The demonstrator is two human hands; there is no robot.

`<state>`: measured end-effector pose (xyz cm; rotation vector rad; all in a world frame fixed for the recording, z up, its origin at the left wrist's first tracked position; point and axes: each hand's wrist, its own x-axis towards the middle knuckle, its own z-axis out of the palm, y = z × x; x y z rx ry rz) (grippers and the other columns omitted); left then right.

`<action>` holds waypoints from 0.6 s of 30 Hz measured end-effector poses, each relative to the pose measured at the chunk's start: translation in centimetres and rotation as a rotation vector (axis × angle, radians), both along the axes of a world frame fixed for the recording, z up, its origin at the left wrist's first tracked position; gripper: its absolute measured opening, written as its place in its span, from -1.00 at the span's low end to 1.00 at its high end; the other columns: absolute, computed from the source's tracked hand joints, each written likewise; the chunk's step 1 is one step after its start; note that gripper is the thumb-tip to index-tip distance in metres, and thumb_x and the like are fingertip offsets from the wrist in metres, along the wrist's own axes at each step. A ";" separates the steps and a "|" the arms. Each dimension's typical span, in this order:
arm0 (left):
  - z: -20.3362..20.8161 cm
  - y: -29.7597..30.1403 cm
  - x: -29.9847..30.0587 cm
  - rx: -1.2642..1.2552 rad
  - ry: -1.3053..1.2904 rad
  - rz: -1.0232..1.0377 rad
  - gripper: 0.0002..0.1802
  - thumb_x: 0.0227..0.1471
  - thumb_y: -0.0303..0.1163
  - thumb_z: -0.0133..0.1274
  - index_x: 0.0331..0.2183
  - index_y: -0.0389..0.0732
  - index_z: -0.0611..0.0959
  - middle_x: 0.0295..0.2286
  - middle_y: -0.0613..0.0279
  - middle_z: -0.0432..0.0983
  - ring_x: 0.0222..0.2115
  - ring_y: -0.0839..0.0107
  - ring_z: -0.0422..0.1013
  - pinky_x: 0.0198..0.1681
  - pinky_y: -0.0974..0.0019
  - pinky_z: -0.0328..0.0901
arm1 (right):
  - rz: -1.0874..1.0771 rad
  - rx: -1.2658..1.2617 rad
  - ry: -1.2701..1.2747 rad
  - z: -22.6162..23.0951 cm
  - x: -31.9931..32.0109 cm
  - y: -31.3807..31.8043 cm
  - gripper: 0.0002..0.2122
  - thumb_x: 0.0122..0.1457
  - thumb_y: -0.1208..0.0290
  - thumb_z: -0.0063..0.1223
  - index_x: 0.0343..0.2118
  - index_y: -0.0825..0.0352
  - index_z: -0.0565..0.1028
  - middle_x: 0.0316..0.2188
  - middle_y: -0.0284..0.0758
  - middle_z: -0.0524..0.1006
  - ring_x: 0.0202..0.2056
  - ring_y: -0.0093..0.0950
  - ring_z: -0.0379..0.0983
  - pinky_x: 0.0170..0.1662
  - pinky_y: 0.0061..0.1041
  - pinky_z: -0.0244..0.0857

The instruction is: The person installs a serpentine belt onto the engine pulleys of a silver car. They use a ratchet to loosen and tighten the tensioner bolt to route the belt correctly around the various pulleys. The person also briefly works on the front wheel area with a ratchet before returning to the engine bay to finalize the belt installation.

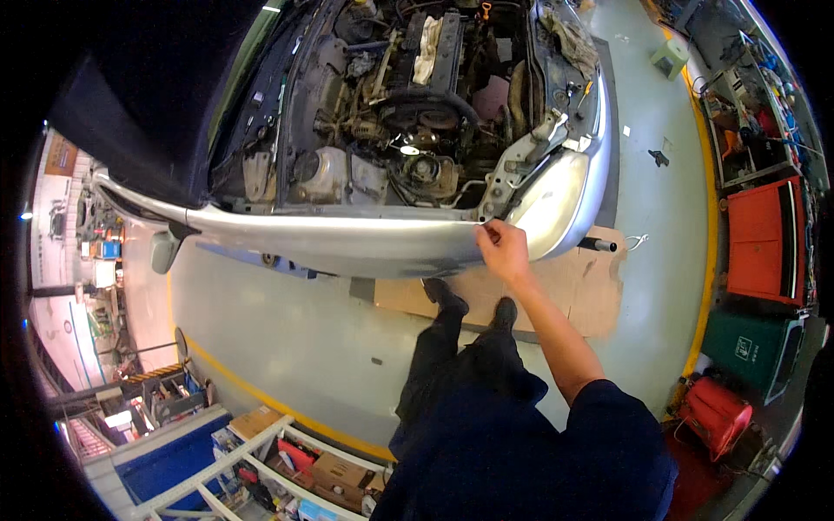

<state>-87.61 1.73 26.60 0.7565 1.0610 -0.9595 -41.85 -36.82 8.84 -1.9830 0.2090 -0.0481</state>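
Note:
My right hand (503, 249) reaches to the top edge of the silver car fender (347, 233), at its front corner beside the headlight (552, 196). Its fingers are curled and pinched together against that edge. Whatever lies between the fingertips is hidden or too small to name. Just beyond them is a grey metal bracket (499, 191) behind the headlight. Further in, the engine (434, 52) sits exposed in the open engine bay. My left hand does not show.
Flattened cardboard (556, 291) lies under my feet and the car's front corner. A red tool cabinet (764, 239), a green box (749, 352) and a red container (714, 417) line the right side. Behind me stands a shelf rack (261, 456) with boxes. The side mirror (163, 250) juts out at left.

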 end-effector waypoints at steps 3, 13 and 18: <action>-1.0 2.3 -4.7 -0.170 0.040 0.085 -0.69 0.17 -0.47 0.12 -0.06 -0.40 0.68 -0.19 0.04 0.67 -0.18 0.20 0.59 -0.05 0.21 0.47 | -0.017 0.046 0.004 0.1 -2.4 -1.1 -0.73 0.27 0.32 0.20 -0.41 0.49 0.62 -0.61 -0.19 0.60 -0.57 -0.50 0.51 -0.43 -0.41 0.36; -6.9 13.1 16.2 0.331 -0.406 -0.674 -0.65 0.25 -0.35 0.10 -0.04 -0.38 0.66 -0.22 0.04 0.69 -0.24 0.26 0.61 -0.12 0.25 0.47 | -0.149 0.033 0.144 -3.3 -16.4 -2.9 -0.77 0.29 0.36 0.18 -0.35 0.48 0.63 -0.57 -0.26 0.62 -0.52 -0.52 0.54 -0.40 -0.45 0.39; -9.2 14.7 31.0 0.519 -0.841 -1.352 -0.67 0.25 -0.22 0.11 -0.11 -0.24 0.72 -0.32 0.10 0.70 -0.31 0.29 0.61 -0.14 0.26 0.47 | -0.364 -0.019 0.126 -5.3 -19.7 1.0 -0.78 0.29 0.37 0.18 -0.32 0.48 0.64 -0.55 -0.24 0.64 -0.51 -0.52 0.56 -0.39 -0.46 0.40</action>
